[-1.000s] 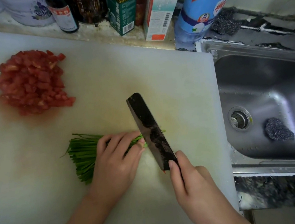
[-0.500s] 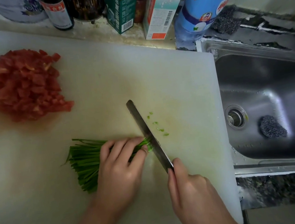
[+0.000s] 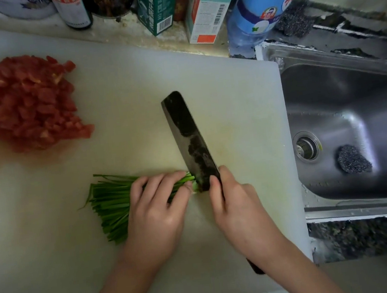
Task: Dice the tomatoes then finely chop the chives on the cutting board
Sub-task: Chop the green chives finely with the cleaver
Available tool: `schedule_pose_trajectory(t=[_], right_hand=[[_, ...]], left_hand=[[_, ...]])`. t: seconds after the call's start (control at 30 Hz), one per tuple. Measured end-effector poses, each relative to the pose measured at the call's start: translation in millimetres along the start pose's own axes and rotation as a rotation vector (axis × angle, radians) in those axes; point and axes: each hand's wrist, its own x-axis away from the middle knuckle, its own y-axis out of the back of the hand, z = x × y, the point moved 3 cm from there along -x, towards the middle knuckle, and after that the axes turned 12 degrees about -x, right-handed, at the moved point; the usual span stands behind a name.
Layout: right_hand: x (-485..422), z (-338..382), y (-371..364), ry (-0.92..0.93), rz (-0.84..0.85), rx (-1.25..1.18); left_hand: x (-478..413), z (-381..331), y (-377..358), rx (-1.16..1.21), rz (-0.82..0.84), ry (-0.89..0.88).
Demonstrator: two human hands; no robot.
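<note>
Knife (image 3: 190, 141) — broad face in view again, tight against chives (image 3: 112, 203)

head view, looking down — close, board (image 3: 132, 85)

Rectangular white plastic cutting board (image 3: 230, 94): off-white, pink-red juice stain beside tomato.
Heap of diced red tomato (image 3: 26, 102): red, few paler orange flecks.
Bundle of green chives (image 3: 112, 201): dark green, paler at cut ends.
Broad dark steel cleaver blade (image 3: 186, 132): blackish, mottled grey patches.
Stainless steel sink (image 3: 350, 94): grey.
Round scouring pad (image 3: 353, 159): black, speckled.
Tall plastic bottle (image 3: 265, 0): blue, red-white label.
Upright cardboard carton (image 3: 210, 7): white, teal panel, orange block.
</note>
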Motion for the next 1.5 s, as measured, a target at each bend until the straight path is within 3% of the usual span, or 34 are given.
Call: schedule_pose_trajectory(t=[0.4,0.63,1.03,1.3,1.5], right_hand=[[-3.5,-3.5,16.9,-0.056,-0.011,-0.1],[29.1,-1.0,23.0,-0.098,0.075,-0.212],[36.8,-4.3,17.8,-0.023,0.054,-0.112],[41.4,-1.3,0.2,-0.071,0.077,0.111],[35.7,5.1,-7.9,-0.104,-0.012,0.311]], left_hand=[[-0.4,1.1,0.3,-0.003,-0.018,-0.007],[1.0,0.6,1.9,-0.036,-0.043,-0.005],[2.4,0.9,-1.4,-0.085,-0.047,-0.022],[2.2,0.4,0.3,-0.031,-0.047,-0.002],[0.5,0.1,0.7,-0.013,-0.051,0.008]])
